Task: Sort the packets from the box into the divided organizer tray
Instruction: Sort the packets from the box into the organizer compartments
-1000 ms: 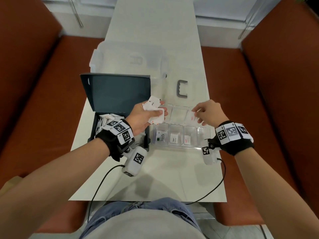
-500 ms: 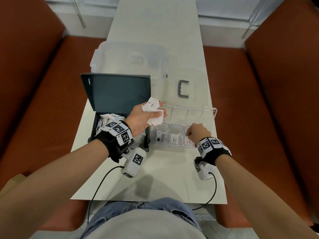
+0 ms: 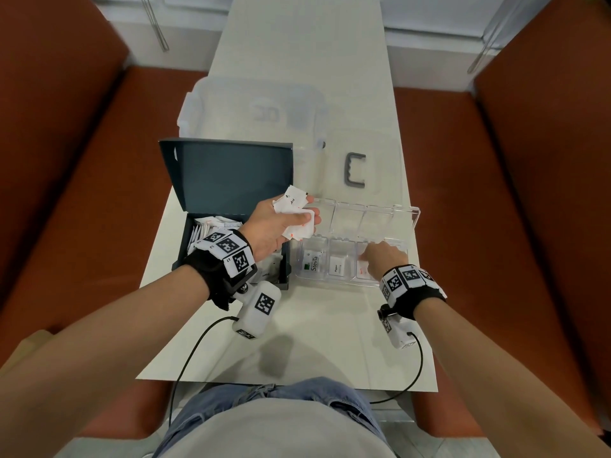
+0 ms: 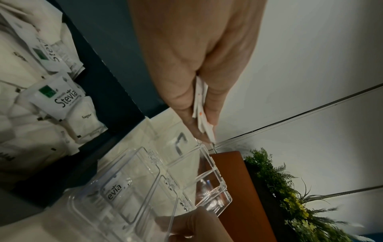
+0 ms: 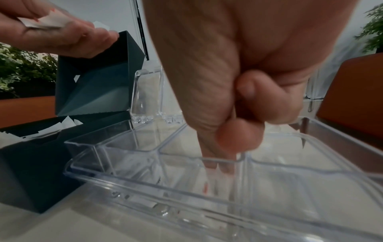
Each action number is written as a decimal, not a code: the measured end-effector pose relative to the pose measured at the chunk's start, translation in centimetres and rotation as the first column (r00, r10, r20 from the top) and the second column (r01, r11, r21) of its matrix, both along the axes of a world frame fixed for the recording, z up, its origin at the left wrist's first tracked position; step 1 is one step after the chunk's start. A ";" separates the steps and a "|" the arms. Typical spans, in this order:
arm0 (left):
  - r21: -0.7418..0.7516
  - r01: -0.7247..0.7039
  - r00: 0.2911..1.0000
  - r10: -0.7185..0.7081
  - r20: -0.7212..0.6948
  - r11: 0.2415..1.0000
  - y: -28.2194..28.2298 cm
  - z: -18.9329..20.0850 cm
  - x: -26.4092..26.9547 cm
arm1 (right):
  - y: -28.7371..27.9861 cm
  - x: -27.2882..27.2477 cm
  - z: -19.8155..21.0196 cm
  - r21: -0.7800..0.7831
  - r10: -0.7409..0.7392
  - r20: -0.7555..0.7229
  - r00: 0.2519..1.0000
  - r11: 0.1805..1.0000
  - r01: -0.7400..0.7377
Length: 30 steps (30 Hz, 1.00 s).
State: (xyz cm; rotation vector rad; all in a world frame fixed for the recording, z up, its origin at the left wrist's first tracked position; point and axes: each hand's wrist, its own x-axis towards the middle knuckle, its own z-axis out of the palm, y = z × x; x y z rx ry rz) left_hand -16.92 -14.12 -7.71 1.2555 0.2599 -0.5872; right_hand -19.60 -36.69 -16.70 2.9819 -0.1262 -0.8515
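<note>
My left hand (image 3: 281, 226) grips a bunch of white packets (image 3: 294, 206) above the gap between the dark blue box (image 3: 231, 180) and the clear organizer tray (image 3: 410, 219). The same packets (image 4: 202, 111) show edge-on between its fingers in the left wrist view. Loose packets, some marked Stevia and Sugar (image 4: 56, 98), fill the box. My right hand (image 3: 383, 259) reaches down into the third front compartment, thumb and forefinger (image 5: 211, 163) pinching a red-printed packet (image 5: 207, 185). A Stevia packet (image 3: 312, 262) and a Pepper packet (image 3: 338, 268) lie in the first two front compartments.
A large clear storage bin (image 3: 254, 110) stands behind the box. A grey handle (image 3: 355, 170) lies on a clear lid behind the tray. Orange benches (image 3: 479, 193) flank the narrow white table (image 3: 330, 342). Cables run from both wrist cameras toward my lap.
My right hand came from the tray's far rear right down and toward me into the third front compartment. My left hand has kept its packets in place.
</note>
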 end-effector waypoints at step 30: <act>-0.041 0.003 1.000 -0.003 -0.011 0.999 1.2 -0.5 0.2 | 0.5 0.1 1.1 0.097 -0.103 -0.029 0.994 0.990 0.105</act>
